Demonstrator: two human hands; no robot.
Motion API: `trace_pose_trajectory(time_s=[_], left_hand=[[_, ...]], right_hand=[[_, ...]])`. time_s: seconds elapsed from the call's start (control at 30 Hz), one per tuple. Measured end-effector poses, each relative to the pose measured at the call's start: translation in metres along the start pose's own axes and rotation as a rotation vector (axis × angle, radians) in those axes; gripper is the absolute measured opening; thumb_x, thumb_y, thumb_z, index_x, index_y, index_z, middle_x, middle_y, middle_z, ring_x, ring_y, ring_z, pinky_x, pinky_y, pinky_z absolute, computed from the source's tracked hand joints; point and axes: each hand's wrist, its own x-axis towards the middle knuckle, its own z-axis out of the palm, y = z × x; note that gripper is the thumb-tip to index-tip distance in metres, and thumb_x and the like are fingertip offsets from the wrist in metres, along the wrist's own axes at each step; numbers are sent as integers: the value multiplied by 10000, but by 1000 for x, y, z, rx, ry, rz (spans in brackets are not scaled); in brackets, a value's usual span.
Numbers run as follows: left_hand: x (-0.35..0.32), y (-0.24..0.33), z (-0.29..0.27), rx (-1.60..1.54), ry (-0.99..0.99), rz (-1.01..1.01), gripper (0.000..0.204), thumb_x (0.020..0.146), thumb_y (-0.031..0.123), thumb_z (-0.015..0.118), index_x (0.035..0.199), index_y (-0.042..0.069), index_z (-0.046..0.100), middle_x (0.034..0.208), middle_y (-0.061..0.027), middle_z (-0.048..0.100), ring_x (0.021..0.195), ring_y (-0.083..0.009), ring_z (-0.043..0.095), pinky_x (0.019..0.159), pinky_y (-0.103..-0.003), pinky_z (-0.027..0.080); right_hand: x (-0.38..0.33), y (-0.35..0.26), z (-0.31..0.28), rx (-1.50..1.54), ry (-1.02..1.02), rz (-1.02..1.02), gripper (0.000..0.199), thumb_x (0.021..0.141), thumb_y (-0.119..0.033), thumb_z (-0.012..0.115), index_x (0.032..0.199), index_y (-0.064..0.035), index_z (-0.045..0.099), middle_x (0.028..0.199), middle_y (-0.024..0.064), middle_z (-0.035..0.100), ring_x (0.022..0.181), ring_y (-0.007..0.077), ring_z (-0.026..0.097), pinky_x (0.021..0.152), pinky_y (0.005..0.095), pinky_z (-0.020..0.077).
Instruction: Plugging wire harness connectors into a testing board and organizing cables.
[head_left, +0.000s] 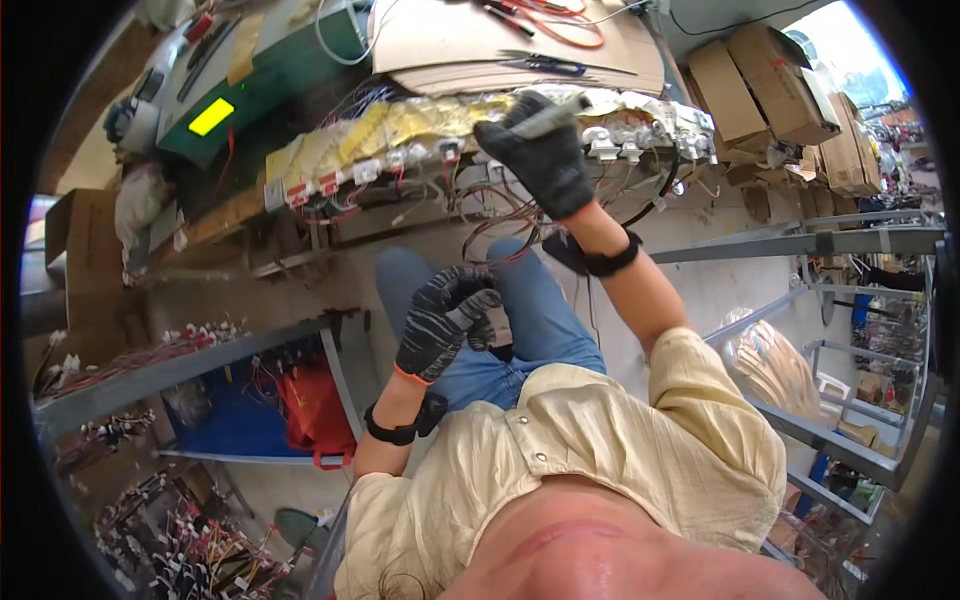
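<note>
My right hand (540, 160), in a dark grey glove, is raised over the near edge of the workbench. Its fingers are closed round a pale grey, stick-like piece (552, 118), whose exact kind I cannot make out. Under it runs a long strip of crumpled yellow covering (390, 125) with white connectors (602, 145) along its front. A loop of reddish-brown wires (505, 225) hangs below the strip, between my hands. My left hand (450, 315), in a striped black and grey glove, is curled above my thighs; whatever its fingers hold is hidden.
A green box (290, 60) with a bright yellow label stands on the bench's left. Pliers (545, 65) and an orange cable (580, 30) lie on cardboard (430, 40) behind the strip. Metal racks (830, 243) flank me, and a red bag (315, 405) is at lower left.
</note>
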Motion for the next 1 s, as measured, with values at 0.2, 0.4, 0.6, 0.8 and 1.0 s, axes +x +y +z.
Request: trace_pose_trajectory(time_s=[0.2,0.4,0.6,0.8,1.0], left_hand=[[-12,-12,-19,-90,61,-68,225,841,59,667,1046,-13,608,782,-46,654,633,-68,579,541,-220,469],[-1,-6,-31,263,206,152,174,863,80,643,1013,-8,635,835,-40,665,662,-66,570,569,-217,454],[52,27,-24,714,433,741,213,830,41,648,1036,-14,639,937,-96,651,816,-186,616,729,-300,492],[83,48,-10,915,582,1083,232,825,61,646,1041,-23,646,975,-145,639,892,-283,610,823,-358,473],[110,93,-29,1215,790,1313,507,838,213,614,1279,-3,485,1092,-300,542,1120,-469,451,1027,-520,285]], right_hand=[[9,-22,35,486,-70,434,215,725,-184,698,689,-55,530,579,56,572,511,177,553,499,328,458],[7,-9,55,89,-159,192,240,707,-237,676,656,-57,526,549,91,561,493,253,557,480,350,459],[-16,-10,18,-241,-203,-180,69,781,-231,682,827,-235,630,634,25,543,536,218,543,465,318,428],[-7,-59,7,803,-254,833,180,871,-277,645,875,-97,647,587,25,547,481,137,509,445,288,404],[-81,-67,17,897,-404,1072,406,876,-246,624,1229,-70,531,782,102,610,738,183,621,644,297,495]])
